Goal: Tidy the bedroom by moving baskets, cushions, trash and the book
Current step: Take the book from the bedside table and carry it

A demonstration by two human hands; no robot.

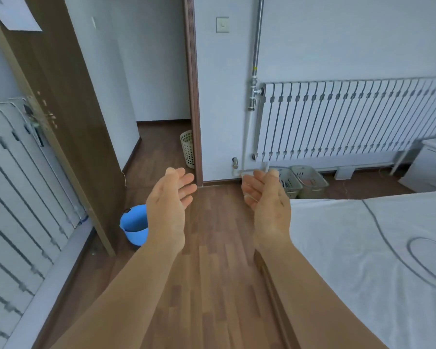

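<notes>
Two low rectangular baskets (303, 181) sit side by side on the wood floor (219, 248) against the wall, under the left end of the white radiator (350, 119); the nearer one is partly hidden behind the right hand (268, 205), the other shows just right of it. Contents too blurred to tell. A taller round wicker bin (188, 148) stands upright past the doorway, beside the door frame, above and beyond the left hand (170, 200). A blue bucket (134, 225) rests on the floor at the foot of the open brown door (61, 117), just left of the left wrist, partly covered by it. Both forearms reach forward over the floor, hands apart, palms turned toward each other. Left hand: fingers loosely spread and slightly curled, nothing in it, touching nothing. Right hand: fingers loosely curled inward, thumb up, empty as well, no contact. White-covered bed (375, 260) fills the lower right, its edge running alongside the right forearm. No cushions or book can be made out.
</notes>
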